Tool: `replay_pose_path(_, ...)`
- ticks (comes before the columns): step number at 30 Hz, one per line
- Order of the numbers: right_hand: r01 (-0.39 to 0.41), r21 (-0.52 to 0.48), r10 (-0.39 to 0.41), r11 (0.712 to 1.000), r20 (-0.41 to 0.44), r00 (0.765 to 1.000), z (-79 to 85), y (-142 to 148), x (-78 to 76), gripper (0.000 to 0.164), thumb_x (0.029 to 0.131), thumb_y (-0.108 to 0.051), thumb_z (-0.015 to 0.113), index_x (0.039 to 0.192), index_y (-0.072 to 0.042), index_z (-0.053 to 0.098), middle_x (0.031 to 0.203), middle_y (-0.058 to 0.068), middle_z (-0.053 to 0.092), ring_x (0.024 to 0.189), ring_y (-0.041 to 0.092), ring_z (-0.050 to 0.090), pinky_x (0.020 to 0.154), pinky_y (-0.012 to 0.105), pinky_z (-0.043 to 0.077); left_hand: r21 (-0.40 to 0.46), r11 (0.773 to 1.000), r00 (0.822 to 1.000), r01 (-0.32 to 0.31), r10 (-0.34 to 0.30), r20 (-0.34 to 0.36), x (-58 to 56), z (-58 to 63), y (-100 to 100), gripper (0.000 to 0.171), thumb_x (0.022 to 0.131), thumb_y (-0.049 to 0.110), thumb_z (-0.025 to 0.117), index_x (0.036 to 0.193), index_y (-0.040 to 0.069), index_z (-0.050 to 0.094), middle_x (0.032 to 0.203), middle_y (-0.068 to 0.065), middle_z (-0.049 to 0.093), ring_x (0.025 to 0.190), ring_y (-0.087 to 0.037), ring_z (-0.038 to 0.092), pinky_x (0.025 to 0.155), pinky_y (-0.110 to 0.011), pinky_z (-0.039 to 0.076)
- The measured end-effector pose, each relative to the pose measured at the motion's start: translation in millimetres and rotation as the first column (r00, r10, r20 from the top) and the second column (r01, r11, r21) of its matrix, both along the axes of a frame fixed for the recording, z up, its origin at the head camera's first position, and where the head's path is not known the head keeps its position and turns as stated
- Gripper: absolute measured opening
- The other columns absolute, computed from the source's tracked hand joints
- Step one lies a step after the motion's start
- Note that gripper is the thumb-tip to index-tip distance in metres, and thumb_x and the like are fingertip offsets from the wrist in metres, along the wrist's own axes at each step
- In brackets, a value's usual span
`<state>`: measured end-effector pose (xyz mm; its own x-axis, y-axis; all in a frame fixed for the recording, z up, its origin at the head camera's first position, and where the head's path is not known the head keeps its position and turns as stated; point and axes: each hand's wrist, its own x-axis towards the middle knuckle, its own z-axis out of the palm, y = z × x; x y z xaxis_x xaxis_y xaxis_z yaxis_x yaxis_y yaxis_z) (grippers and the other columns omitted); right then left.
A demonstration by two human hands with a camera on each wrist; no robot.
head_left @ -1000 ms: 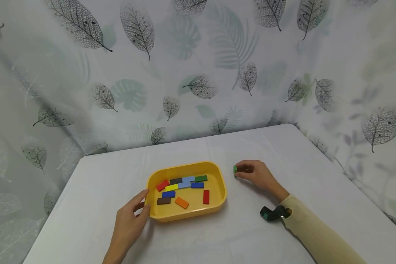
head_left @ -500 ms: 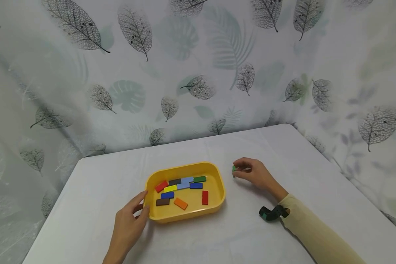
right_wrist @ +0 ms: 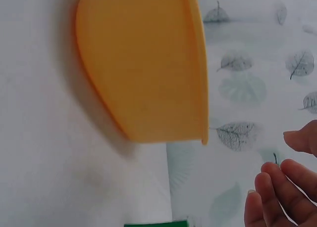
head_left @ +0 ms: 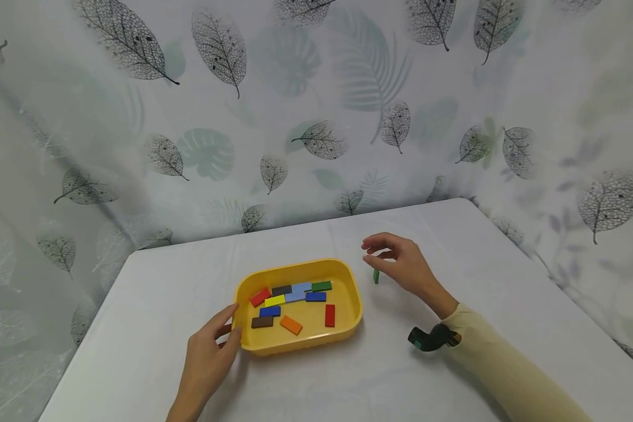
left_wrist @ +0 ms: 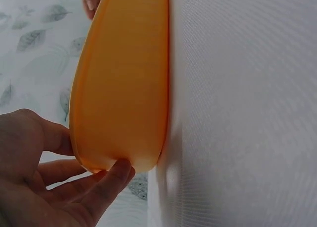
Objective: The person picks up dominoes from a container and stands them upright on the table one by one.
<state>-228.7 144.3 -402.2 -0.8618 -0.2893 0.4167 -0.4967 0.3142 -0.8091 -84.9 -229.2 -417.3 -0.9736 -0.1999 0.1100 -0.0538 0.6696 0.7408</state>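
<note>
A shallow yellow tray (head_left: 303, 344) sits on the table, with several coloured dominoes inside, among them an orange domino (head_left: 291, 324) and a red domino (head_left: 330, 315). My left hand (head_left: 211, 346) holds the tray's left end; in the left wrist view the thumb presses its outer wall. A green domino (head_left: 376, 275) stands upright on the table to the right of the tray, its top hidden behind my right hand (head_left: 401, 264). That hand hovers just above it with thumb and fingers apart. In the right wrist view nothing is between the fingers (right_wrist: 287, 187).
The white-covered table (head_left: 417, 387) reaches back to a leaf-printed curtain (head_left: 316, 117), which also hangs along both sides. A dark wrist strap (head_left: 432, 338) juts out beside the right sleeve (head_left: 501, 357).
My right hand has let go of the green domino and lifted up and slightly left, leaving it standing. The left hand has stayed at the tray.
</note>
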Motion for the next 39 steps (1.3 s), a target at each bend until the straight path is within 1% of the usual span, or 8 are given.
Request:
replay_pose_path(8,-0.11,-0.057,0.115,0.992,0.101,0.988,13.9,-39.2,7.7,0.027,0.095,-0.012,0.076,0.122,-0.006,0.072,0.116,0.007,0.071,0.105,0.022,0.068,0.089,0.03,0.056,0.004,1.0,1.0,-0.005,0.005,0.012,0.7,1.6,0.4,0.048,0.1,0.008,0.063,0.148,0.007,0.058,0.149,-0.016,0.054,0.118,-0.037,0.065,0.092,-0.049,0.055)
replay_pose_path(16,-0.204,-0.081,0.215,0.976,0.159,0.964,8.1,-74.8,11.3,0.025,0.095,-0.007,0.076,0.12,-0.006,0.073,0.116,0.013,0.071,0.104,0.023,0.067,0.091,0.034,0.056,-0.001,1.0,1.0,-0.015,0.015,0.028,0.8,3.3,2.1,0.049,0.1,0.007,0.063,0.148,0.007,0.058,0.15,-0.017,0.054,0.119,-0.038,0.064,0.093,-0.05,0.054)
replay_pose_path(19,-0.219,-0.003,0.217,0.976,0.15,0.965,4.5,-84.8,12.6,0.027,0.094,-0.007,0.077,0.12,-0.005,0.073,0.115,0.011,0.071,0.103,0.023,0.067,0.091,0.038,0.057,-0.003,1.0,1.0,-0.016,0.016,0.027,0.5,3.0,2.1,0.049,0.1,0.007,0.063,0.148,0.007,0.058,0.15,-0.017,0.054,0.119,-0.038,0.064,0.093,-0.05,0.055)
replay_pose_path(22,-0.209,0.173,0.187,0.963,0.131,0.974,3.8,-94.0,13.0,0.031,0.092,-0.009,0.079,0.122,-0.005,0.072,0.117,0.007,0.071,0.106,0.024,0.066,0.093,0.04,0.056,-0.005,1.0,0.999,-0.015,0.015,0.028,0.7,2.6,1.9,0.049,0.1,0.007,0.063,0.148,0.007,0.057,0.15,-0.017,0.054,0.119,-0.038,0.064,0.093,-0.05,0.055)
replay_pose_path(25,-0.193,0.409,0.16,0.892,0.114,0.98,6.1,-102.9,13.5,0.043,0.09,-0.017,0.083,0.13,-0.007,0.069,0.126,0.006,0.068,0.116,0.026,0.063,0.099,0.043,0.052,-0.007,1.0,1.0,-0.016,0.017,0.027,1.5,2.5,1.7,0.048,0.1,0.007,0.063,0.148,0.006,0.058,0.149,-0.017,0.054,0.119,-0.038,0.065,0.093,-0.05,0.055)
replay_pose_path(29,-0.185,0.648,0.162,0.739,0.095,0.982,9.6,-113.5,15.7,0.062,0.088,-0.03,0.086,0.142,-0.011,0.063,0.141,0.008,0.06,0.128,0.027,0.056,0.107,0.046,0.046,-0.008,1.0,1.0,-0.018,0.018,0.025,2.6,2.6,1.9,0.048,0.1,0.007,0.063,0.148,0.006,0.058,0.15,-0.017,0.054,0.119,-0.038,0.065,0.093,-0.049,0.055)
replay_pose_path(34,-0.135,0.791,0.178,0.596,0.033,0.983,8.3,-121.6,18.4,0.073,0.082,-0.039,0.087,0.144,-0.012,0.059,0.143,0.007,0.057,0.127,0.025,0.055,0.109,0.042,0.044,-0.009,1.0,0.999,-0.018,0.018,0.028,3.2,2.7,2.9,0.049,0.1,0.007,0.063,0.148,0.006,0.057,0.15,-0.017,0.054,0.118,-0.038,0.065,0.093,-0.05,0.055)
replay_pose_path(39,-0.097,0.855,0.184,0.51,0.002,0.983,4.8,-124.5,19.8,0.075,0.079,-0.039,0.089,0.142,-0.012,0.058,0.139,0.006,0.058,0.126,0.025,0.053,0.111,0.043,0.041,-0.011,1.0,0.999,-0.019,0.019,0.032,3.4,2.6,4.3,0.049,0.1,0.007,0.063,0.149,0.006,0.057,0.15,-0.017,0.053,0.119,-0.038,0.064,0.093,-0.05,0.054)
